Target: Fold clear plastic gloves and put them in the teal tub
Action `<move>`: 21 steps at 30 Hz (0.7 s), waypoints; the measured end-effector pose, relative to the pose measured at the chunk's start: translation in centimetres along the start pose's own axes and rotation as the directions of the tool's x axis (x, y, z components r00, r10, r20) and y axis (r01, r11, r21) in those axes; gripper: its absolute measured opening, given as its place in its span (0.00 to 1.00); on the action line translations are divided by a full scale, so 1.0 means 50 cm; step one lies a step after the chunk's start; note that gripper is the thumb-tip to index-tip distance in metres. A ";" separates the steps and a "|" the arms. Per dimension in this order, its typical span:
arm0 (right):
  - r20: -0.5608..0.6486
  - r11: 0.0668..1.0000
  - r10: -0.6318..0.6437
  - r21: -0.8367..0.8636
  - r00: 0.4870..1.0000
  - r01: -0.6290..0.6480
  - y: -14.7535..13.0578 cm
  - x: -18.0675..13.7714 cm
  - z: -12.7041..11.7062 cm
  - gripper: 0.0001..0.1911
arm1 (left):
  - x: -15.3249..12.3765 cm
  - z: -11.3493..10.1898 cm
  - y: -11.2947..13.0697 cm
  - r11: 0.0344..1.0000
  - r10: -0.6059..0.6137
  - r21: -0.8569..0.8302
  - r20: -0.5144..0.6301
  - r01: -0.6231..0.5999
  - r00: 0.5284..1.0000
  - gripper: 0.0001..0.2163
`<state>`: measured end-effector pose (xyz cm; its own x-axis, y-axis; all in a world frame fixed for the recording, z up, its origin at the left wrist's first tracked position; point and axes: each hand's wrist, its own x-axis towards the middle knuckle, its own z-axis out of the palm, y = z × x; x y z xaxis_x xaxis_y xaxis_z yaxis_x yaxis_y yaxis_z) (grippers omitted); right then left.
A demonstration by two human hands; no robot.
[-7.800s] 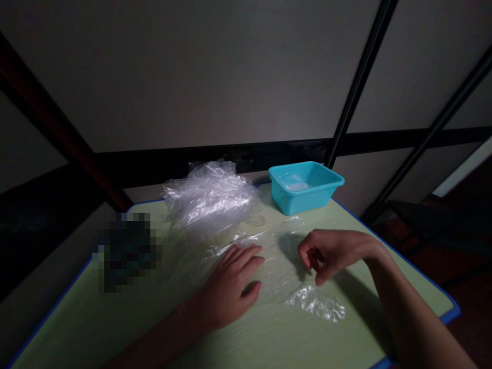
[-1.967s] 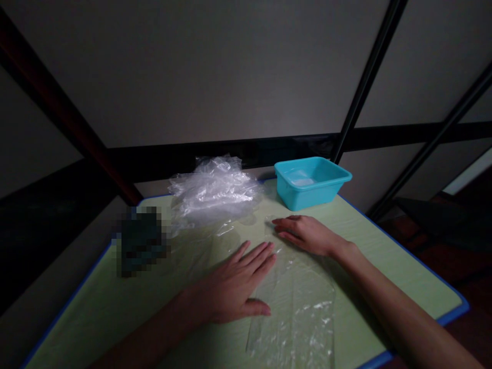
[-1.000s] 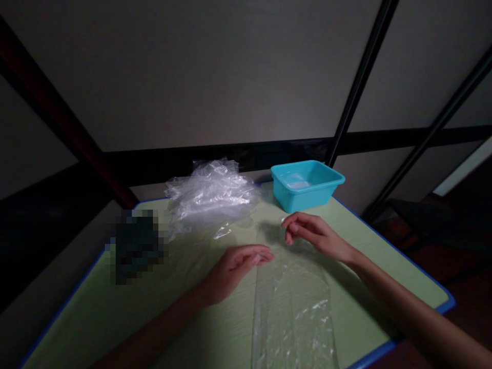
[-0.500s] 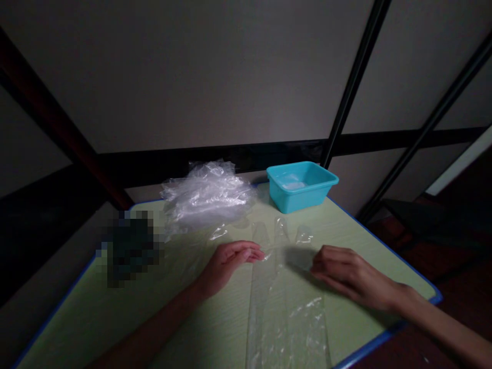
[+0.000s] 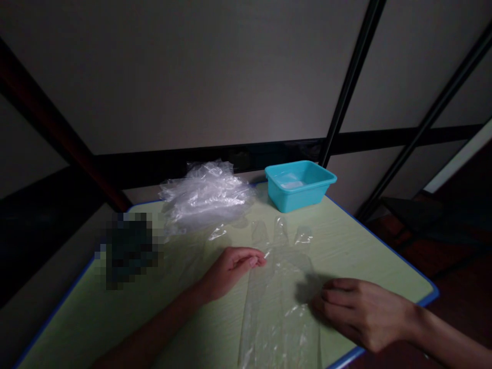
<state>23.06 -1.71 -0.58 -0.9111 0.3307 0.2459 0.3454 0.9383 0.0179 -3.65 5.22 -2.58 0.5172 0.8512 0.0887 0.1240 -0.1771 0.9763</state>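
A clear disposable plastic glove [image 5: 282, 292] lies spread on the pale green table [image 5: 361, 251], its fingers pointing away from me. The thumb and fingertips of my left hand [image 5: 234, 271] meet at the glove's left edge, just below its finger parts, pinching the film there. My right hand [image 5: 365, 310] is at the glove's right side, fingers curled inward and its shadow falling on the film. Its fingertips are dark and turned away, so what they hold cannot be made out.
A heap of clear plastic gloves [image 5: 209, 197] is piled at the back of the table. To its right stands a turquoise basin [image 5: 300, 197] with something clear inside. A dark pixelated object [image 5: 130, 251] is at the left edge. Panelled doors [image 5: 215, 77] rise behind.
My right hand has moved down toward me along the glove's right side. My left fingers have curled in closer to the thumb. The lower part of the glove has shifted slightly left.
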 end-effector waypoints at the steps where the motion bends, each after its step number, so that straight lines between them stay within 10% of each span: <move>1: -0.018 1.000 0.022 0.008 1.000 -0.022 0.001 0.000 0.000 0.16 | 0.000 0.000 -0.001 1.000 0.004 0.026 0.009 -0.004 1.000 0.10; 21: -0.008 0.946 0.260 0.202 0.966 -0.253 0.022 -0.008 0.016 0.12 | -0.001 0.001 0.001 0.996 0.004 0.092 0.061 -0.010 0.998 0.09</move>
<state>23.61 -0.74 -1.42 -0.7885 0.5622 0.2494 0.5117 0.8247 -0.2409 -3.63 5.14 -2.56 0.5687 0.8186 0.0804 0.1967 -0.2302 0.9530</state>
